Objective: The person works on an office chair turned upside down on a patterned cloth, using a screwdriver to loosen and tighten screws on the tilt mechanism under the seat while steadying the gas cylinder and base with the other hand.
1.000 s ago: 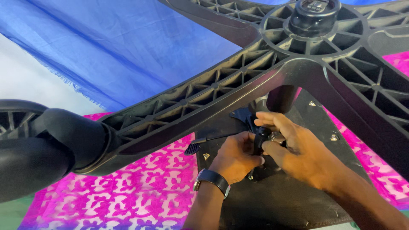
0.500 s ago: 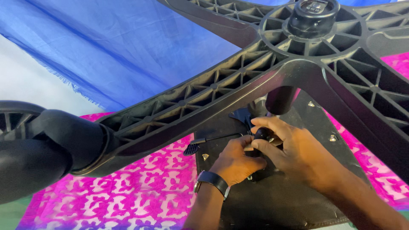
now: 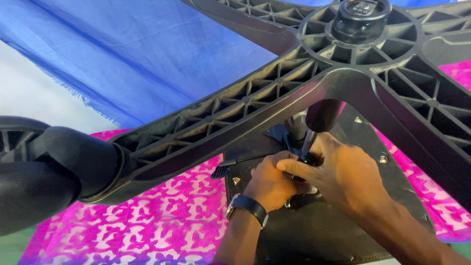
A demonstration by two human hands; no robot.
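Observation:
An upturned office chair fills the view. Its black star-shaped base (image 3: 274, 93) spreads across the top, with a caster wheel (image 3: 34, 172) at the lower left. Under the base, both hands work at the metal mechanism plate (image 3: 282, 135) on the black seat underside (image 3: 324, 230). My left hand (image 3: 270, 184), with a dark wristwatch, is closed on a small part of the mechanism beside the gas cylinder (image 3: 321, 118). My right hand (image 3: 343, 174) grips the same spot from the right, fingers curled over the left hand's. A black lever (image 3: 230, 167) sticks out to the left of the plate.
A pink and white patterned cloth (image 3: 162, 216) lies under the seat. A blue cloth (image 3: 147, 54) hangs behind, with a white surface (image 3: 29, 93) at the left. Screws (image 3: 382, 158) show on the seat underside.
My right hand's fingers have shifted left over the left hand at the mechanism. The view has moved slightly closer; the chair has stayed in place.

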